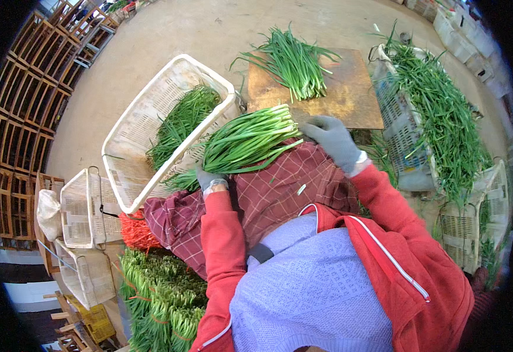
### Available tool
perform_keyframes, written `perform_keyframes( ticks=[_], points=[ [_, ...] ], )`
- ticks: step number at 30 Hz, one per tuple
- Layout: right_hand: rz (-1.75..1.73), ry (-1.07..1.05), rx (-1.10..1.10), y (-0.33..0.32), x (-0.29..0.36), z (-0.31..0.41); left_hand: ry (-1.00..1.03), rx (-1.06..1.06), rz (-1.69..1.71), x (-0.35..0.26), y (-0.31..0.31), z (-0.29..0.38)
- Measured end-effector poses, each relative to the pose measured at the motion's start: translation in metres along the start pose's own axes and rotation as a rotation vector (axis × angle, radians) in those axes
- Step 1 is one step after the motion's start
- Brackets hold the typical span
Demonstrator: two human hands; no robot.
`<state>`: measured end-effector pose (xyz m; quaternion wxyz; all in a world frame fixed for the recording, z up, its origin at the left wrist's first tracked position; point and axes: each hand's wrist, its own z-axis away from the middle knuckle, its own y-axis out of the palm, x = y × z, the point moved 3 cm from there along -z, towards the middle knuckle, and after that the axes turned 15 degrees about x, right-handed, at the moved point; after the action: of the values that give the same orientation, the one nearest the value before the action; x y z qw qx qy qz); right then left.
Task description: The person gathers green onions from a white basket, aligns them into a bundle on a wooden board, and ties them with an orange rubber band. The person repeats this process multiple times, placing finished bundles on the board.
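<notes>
A bunch of garlic chives [252, 141] lies across my lap on a dark red checked cloth [278, 189], its pale cut ends to the right. My left hand [211, 179], in a grey glove, grips the leafy end of this bunch from below. At the pale ends is my gloved right hand [333, 140], its fingertips at the outermost stems; whether they pinch a stem cannot be made out. Beyond my knees, another pile of chives [298, 66] rests on a wooden board [357, 94].
A white plastic crate [126, 176] holding loose greens tilts at the left. On the right, another crate [404, 114] is heaped with chives [446, 119]. Tied bundles [164, 295] and red ties [137, 231] sit at my left side. Wooden racks [23, 123] stand farther left.
</notes>
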<state>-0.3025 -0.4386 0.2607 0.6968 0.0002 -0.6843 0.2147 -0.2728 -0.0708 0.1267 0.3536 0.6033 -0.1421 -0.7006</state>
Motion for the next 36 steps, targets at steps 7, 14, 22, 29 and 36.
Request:
perform_keyframes(
  ticks=[7,14,22,29,36],
  points=[
    [1.175,0.685,-0.176,-0.137,-0.028,0.083,-0.05,-0.025,0.289,-0.001,0.013,0.004],
    [0.824,-0.537,-0.088,-0.011,0.093,0.018,-0.032,0.087,0.366,-0.012,0.028,0.005],
    [0.572,-0.204,-0.058,-0.07,0.011,0.017,0.008,0.057,0.166,-0.017,0.017,0.003],
    [1.113,-0.005,-0.26,-0.111,0.006,0.079,-0.025,-0.042,0.382,-0.01,0.021,0.0],
    [1.137,-0.793,0.035,0.055,0.114,0.008,-0.086,0.039,0.515,-0.013,0.014,-0.008]
  ],
)
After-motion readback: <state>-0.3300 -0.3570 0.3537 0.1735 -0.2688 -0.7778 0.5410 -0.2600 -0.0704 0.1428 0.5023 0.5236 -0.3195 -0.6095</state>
